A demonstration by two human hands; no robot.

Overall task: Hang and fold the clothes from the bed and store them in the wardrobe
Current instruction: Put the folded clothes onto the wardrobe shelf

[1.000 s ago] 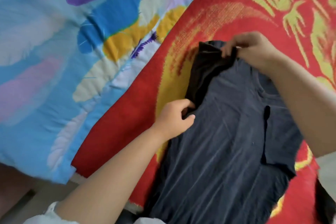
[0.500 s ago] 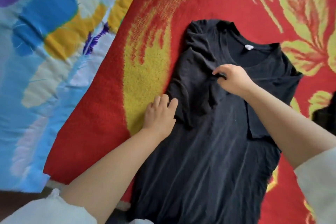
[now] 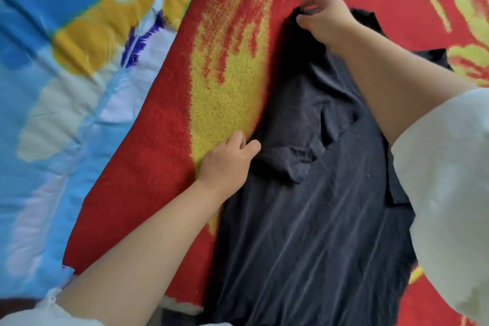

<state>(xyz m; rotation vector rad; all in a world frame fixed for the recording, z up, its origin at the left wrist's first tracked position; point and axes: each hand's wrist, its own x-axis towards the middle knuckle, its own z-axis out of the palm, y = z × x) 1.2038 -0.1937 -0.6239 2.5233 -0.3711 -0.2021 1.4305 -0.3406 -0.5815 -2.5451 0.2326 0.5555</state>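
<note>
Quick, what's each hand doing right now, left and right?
Left hand: fingers curled, gripping the dark T-shirt at its side edge.
Right hand: closed, pinching the T-shirt's top corner.

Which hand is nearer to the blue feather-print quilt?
Left. The left hand rests at the dark T-shirt's left edge, on the red blanket beside the quilt. The right hand pinches the shirt's top corner, farther away.

The person is wearing a white top; its loose sleeves (image 3: 447, 193) are ending above the elbows, leaving both forearms and hands bare.
</note>
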